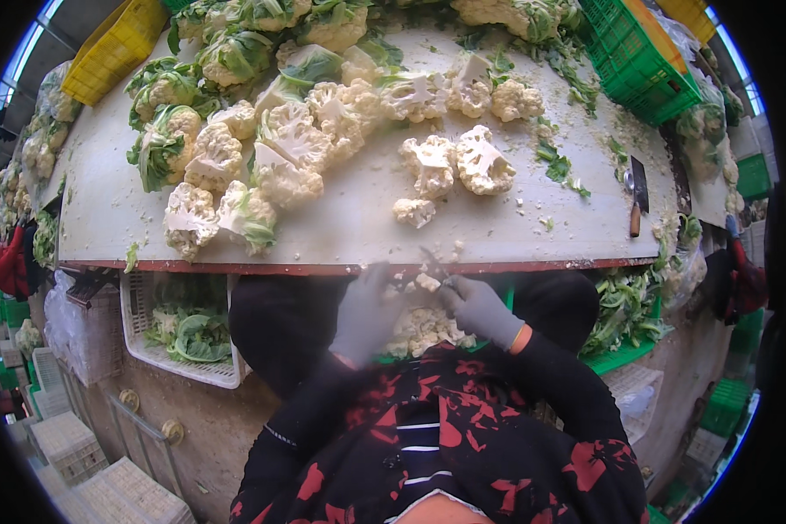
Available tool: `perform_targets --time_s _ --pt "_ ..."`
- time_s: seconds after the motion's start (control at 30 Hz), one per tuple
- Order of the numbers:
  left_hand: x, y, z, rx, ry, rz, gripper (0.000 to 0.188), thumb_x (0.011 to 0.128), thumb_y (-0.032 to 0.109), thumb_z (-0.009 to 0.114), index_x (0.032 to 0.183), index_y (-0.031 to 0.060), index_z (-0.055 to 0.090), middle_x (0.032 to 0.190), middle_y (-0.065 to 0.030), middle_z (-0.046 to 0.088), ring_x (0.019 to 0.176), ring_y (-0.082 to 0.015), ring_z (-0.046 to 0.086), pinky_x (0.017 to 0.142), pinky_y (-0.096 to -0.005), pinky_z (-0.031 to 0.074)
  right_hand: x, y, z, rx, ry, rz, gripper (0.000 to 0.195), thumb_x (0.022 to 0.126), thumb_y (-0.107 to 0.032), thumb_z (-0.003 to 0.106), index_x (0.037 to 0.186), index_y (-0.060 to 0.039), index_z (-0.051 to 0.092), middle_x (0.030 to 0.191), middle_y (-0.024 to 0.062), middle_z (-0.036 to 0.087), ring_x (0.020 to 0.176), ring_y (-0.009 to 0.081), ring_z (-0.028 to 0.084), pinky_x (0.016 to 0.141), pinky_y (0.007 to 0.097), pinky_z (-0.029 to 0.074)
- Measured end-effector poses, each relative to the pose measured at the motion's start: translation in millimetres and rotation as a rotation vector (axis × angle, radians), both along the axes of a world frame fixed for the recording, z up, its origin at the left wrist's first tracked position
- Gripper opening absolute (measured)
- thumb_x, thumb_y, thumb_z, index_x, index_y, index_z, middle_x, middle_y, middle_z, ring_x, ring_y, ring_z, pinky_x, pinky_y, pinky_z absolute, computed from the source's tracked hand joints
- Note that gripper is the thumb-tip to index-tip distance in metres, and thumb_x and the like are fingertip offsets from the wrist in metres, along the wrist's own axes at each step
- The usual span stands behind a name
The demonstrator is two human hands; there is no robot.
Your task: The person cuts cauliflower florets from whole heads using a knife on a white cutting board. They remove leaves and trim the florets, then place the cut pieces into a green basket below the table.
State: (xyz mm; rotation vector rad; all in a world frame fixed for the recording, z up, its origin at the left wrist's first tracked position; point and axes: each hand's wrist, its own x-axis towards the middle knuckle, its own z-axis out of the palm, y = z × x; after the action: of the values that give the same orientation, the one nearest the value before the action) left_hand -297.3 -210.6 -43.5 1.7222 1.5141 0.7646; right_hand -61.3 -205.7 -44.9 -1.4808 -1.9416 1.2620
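Note:
My right hand (pixel 481 309), in a grey glove, grips a small knife (pixel 434 261) with its blurred blade pointing up and left toward the table edge. My left hand (pixel 367 314), also gloved, is motion-blurred on the other side; whether its fingers hold a piece is not clear. A small cauliflower floret (pixel 427 282) shows between the hands, over a pile of cut florets (pixel 426 331) in a green crate at my lap. On the white table (pixel 354 226) ahead lie a small floret (pixel 414 212) and two larger cut cauliflower pieces, one of them a halved head (pixel 485 161).
Trimmed cauliflower pieces (pixel 291 131) and leafy heads (pixel 164 147) crowd the table's left and back. A cleaver (pixel 638 196) lies at right, below a green crate (pixel 648 65). A white crate (pixel 236 327) and a green crate (pixel 622 357) with leaves flank my legs. People are at both sides.

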Motion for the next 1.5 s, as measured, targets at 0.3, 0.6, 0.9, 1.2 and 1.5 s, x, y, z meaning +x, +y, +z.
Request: perform_targets --time_s 0.3,0.6,0.9,1.2,1.5 --pt "17.1 119.5 -16.4 -0.027 -0.099 -0.232 0.061 0.091 0.012 0.065 0.148 0.0039 0.047 0.131 -0.0192 0.063 0.107 -0.0313 0.066 0.094 -0.0389 0.052 -14.0 74.7 1.0 0.209 -0.058 -0.252 0.049 0.093 -0.027 0.066 0.135 -0.0042 0.056 0.114 0.0188 0.066 0.096 0.0296 0.067 0.085 0.0402 0.053" --pt "-1.5 49.0 27.1 -0.412 -0.934 -0.082 0.075 0.095 0.033 0.072 0.153 0.0011 0.038 0.142 -0.0113 0.054 0.125 -0.0198 0.055 0.104 -0.0327 0.046 -38.3 65.0 43.4 -0.09 0.272 -0.135 0.048 0.085 -0.031 0.078 0.118 0.0 0.062 0.114 0.017 0.068 0.1 0.0251 0.068 0.087 0.0366 0.053" --pt "-4.0 17.3 22.0 -0.343 -0.651 -0.025 0.075 0.097 0.015 0.068 0.159 0.0013 0.028 0.147 -0.0155 0.052 0.135 -0.0222 0.049 0.114 -0.0352 0.039 -39.9 26.5 40.9 -0.131 0.417 -0.244 0.041 0.089 -0.023 0.075 0.12 0.0002 0.061 0.121 0.0125 0.067 0.103 0.02 0.067 0.088 0.0338 0.053" --pt "-9.8 14.0 25.7 -0.203 -0.411 -0.087 0.079 0.094 0.016 0.073 0.158 -0.002 0.029 0.144 -0.02 0.055 0.131 -0.0243 0.053 0.109 -0.0366 0.044 -39.3 35.5 56.4 -0.349 0.209 -0.129 0.046 0.091 -0.022 0.073 0.131 0.0001 0.062 0.126 0.0155 0.066 0.114 0.0241 0.064 0.098 0.0348 0.05" --pt "-19.0 23.8 29.6 -0.582 -0.743 0.008 0.071 0.097 0.021 0.072 0.153 -0.0034 0.037 0.13 -0.0119 0.064 0.112 -0.0159 0.064 0.093 -0.0307 0.053 -17.6 -5.8 46.6 0.318 -0.096 0.004 0.031 0.095 -0.02 0.067 0.12 -0.0039 0.058 0.104 0.0182 0.066 0.084 0.0377 0.067 0.074 0.043 0.054"
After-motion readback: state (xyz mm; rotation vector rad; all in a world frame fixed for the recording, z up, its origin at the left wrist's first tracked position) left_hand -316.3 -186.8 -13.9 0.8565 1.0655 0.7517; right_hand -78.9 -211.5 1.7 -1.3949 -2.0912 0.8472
